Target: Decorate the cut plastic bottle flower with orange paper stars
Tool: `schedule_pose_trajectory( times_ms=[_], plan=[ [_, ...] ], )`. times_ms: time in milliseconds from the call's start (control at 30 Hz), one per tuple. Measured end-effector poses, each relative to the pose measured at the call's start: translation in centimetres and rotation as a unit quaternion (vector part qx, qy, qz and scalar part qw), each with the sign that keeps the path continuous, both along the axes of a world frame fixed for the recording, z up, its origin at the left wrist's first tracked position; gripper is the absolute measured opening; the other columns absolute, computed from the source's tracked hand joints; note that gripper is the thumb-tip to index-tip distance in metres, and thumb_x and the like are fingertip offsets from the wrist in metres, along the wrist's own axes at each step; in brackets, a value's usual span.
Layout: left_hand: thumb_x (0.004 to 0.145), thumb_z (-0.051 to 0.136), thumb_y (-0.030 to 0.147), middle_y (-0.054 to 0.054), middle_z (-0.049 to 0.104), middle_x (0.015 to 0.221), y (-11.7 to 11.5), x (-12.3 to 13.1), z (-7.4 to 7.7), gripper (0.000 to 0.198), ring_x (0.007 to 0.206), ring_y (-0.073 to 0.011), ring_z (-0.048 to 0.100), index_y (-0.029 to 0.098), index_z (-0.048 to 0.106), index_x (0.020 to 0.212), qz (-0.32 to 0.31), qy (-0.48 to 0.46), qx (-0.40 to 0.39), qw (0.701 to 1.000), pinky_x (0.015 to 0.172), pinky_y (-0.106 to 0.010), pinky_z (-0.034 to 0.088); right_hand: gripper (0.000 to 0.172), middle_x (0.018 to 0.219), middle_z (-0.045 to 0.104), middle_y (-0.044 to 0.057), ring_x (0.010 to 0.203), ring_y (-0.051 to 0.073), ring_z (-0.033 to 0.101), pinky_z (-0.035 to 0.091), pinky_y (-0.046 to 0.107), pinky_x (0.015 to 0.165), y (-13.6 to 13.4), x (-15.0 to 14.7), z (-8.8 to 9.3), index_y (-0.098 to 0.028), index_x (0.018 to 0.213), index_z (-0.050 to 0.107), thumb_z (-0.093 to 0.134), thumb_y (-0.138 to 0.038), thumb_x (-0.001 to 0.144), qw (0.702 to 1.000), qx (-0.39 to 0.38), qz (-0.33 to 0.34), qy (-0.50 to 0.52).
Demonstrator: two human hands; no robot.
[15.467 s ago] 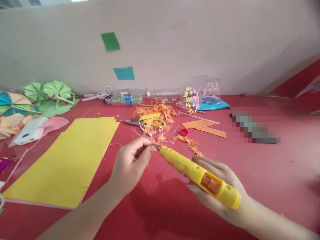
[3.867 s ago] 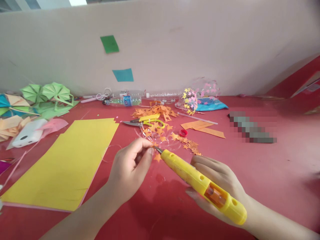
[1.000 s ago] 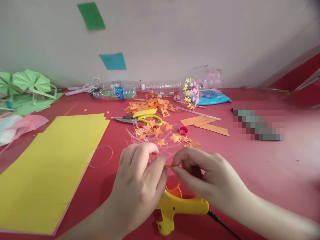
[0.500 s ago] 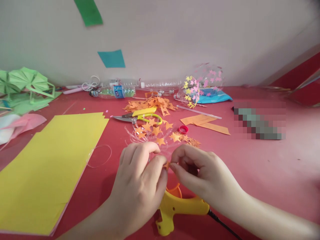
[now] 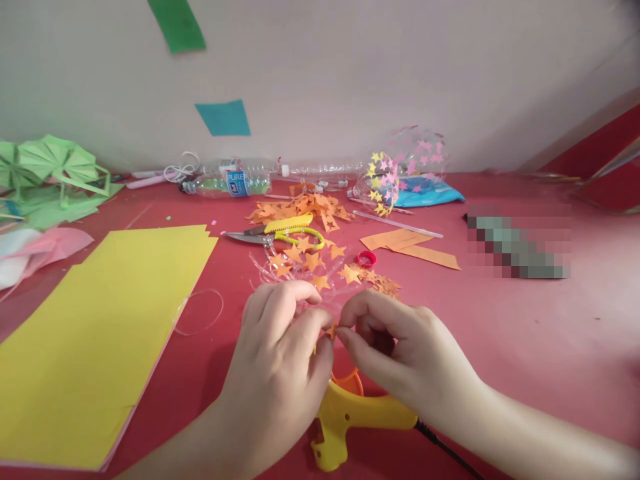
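A small orange paper star (image 5: 331, 331) shows between the fingertips of my two hands. My right hand (image 5: 400, 340) pinches its right side between thumb and index finger. At its left, the thumb and index finger of my left hand (image 5: 285, 360) are closed on it too, the fingers partly hiding it. Below the hands a yellow glue gun (image 5: 370, 412) with an orange trigger (image 5: 350, 382) lies on its side, its black cord (image 5: 445, 445) running off to the lower right. Several larger orange stars (image 5: 313, 261) lie just beyond my fingers.
Yellow paper sheets (image 5: 100, 333) cover the left. Scissors (image 5: 300, 237) and a yellow cutter (image 5: 290, 224) lie beyond the stars, before orange scraps (image 5: 300, 209). A red bottle cap (image 5: 367, 259) and orange strips (image 5: 410, 247) sit right; plastic bottles (image 5: 260, 179) line the wall.
Both hands stay over the glue gun with the star between them. The right fingertips and the star have shifted slightly left.
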State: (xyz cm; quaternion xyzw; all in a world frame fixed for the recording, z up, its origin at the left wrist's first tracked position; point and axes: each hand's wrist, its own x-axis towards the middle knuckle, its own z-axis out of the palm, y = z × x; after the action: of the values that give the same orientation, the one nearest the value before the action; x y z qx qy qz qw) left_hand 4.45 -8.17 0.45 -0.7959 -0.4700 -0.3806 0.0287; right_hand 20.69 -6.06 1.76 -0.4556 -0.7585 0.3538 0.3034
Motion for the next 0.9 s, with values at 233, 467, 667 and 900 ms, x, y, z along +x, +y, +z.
schedule_pose_trajectory(
  times_ms=[233,467,667,900],
  plan=[
    [0.077,0.057,-0.002,-0.004,0.050,0.101,-0.20,-0.04,-0.19,0.022,0.092,-0.0157,0.047,0.016,0.057,0.089,0.000,-0.022,-0.029,0.999,0.084,-0.030,0.041,0.008,0.047,0.041,-0.010,0.038,0.004,0.037,0.030,0.015,0.040,-0.16,-0.05,-0.43,-0.019,0.076,0.050,0.048,-0.015,0.082,0.992,0.122,0.004,-0.035],
    [0.077,0.058,-0.002,-0.003,0.050,0.099,-0.09,-0.03,-0.15,0.021,0.092,-0.0149,0.048,0.017,0.057,0.087,0.001,-0.032,-0.036,0.999,0.084,-0.030,0.041,0.006,0.048,0.042,-0.010,0.038,0.004,0.038,0.031,0.014,0.040,-0.28,0.05,-0.45,-0.019,0.080,0.051,0.049,-0.015,0.083,0.986,0.163,0.004,-0.042],
    [0.078,0.057,0.000,-0.003,0.050,0.100,0.04,0.03,-0.25,0.018,0.093,-0.0157,0.049,0.016,0.058,0.087,0.001,-0.037,-0.034,0.999,0.084,-0.031,0.042,0.006,0.047,0.042,-0.010,0.036,0.004,0.037,0.031,0.014,0.038,-0.09,-0.13,-0.37,-0.020,0.079,0.049,0.052,-0.019,0.084,0.988,0.148,-0.013,-0.048],
    [0.079,0.057,0.002,-0.007,0.053,0.100,0.18,-0.31,0.09,0.016,0.090,-0.0195,0.050,0.014,0.059,0.089,0.013,0.013,0.000,1.000,0.082,-0.037,0.044,0.004,0.048,0.041,-0.011,0.037,0.005,0.038,0.033,0.014,0.039,-0.14,0.09,-0.29,-0.021,0.084,0.047,0.050,-0.018,0.085,0.987,0.154,-0.019,-0.033]
  ],
)
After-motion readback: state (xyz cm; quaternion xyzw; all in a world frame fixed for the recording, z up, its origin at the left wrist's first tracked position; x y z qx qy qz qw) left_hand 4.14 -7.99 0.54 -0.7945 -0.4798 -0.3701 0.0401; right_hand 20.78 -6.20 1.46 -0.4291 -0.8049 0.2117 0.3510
